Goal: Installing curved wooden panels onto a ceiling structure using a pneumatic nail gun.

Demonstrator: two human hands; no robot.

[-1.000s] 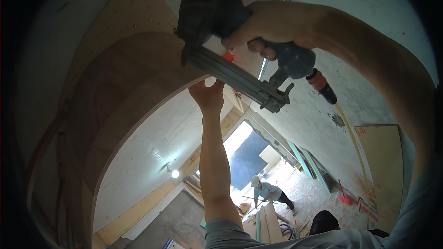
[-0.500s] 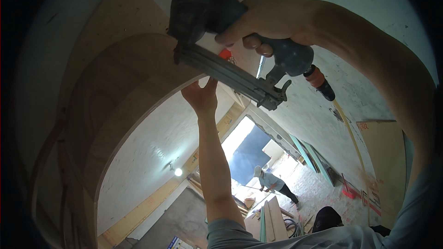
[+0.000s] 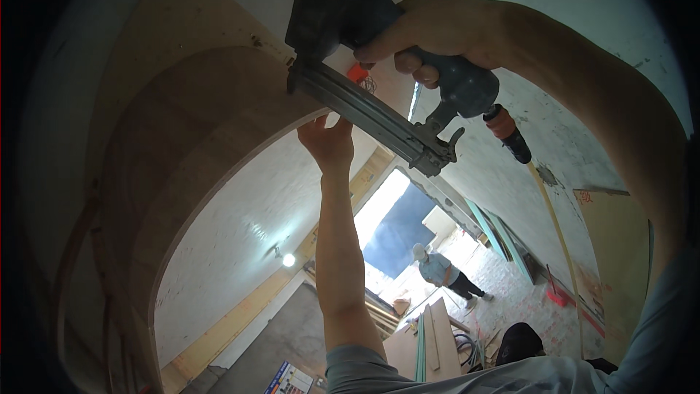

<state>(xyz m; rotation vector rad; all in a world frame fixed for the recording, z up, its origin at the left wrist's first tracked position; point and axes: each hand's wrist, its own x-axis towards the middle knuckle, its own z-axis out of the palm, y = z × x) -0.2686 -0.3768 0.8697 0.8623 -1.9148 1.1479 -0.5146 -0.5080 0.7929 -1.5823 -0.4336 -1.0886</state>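
Observation:
My right hand [image 3: 437, 33] is wrapped around the handle of a dark pneumatic nail gun [image 3: 364, 113], raised overhead. The gun's nose is against or very near the curved wooden panel [image 3: 197, 124], close to its lower edge; exact contact is hard to tell. From an orange-collared fitting on the handle a yellow air hose [image 3: 552, 208] runs down. Just below the gun's long magazine, my left hand [image 3: 328, 146] reaches up and grips the panel's edge, its fingertips partly hidden. Behind the panel a flat tan board [image 3: 186, 22] lies against the ceiling.
On the floor below, a person [image 3: 441, 273] in a light cap stands by the bright opening. Cut boards [image 3: 437, 335] lie beneath me, and green-edged sheets [image 3: 503, 241] lean on the right wall. A tan board [image 3: 616, 270] stands nearer. A lit lamp [image 3: 289, 260] hangs at left.
The nail gun and both my hands have shifted slightly right in view, the gun still at the panel's edge. The person below has straightened and moved right in the picture.

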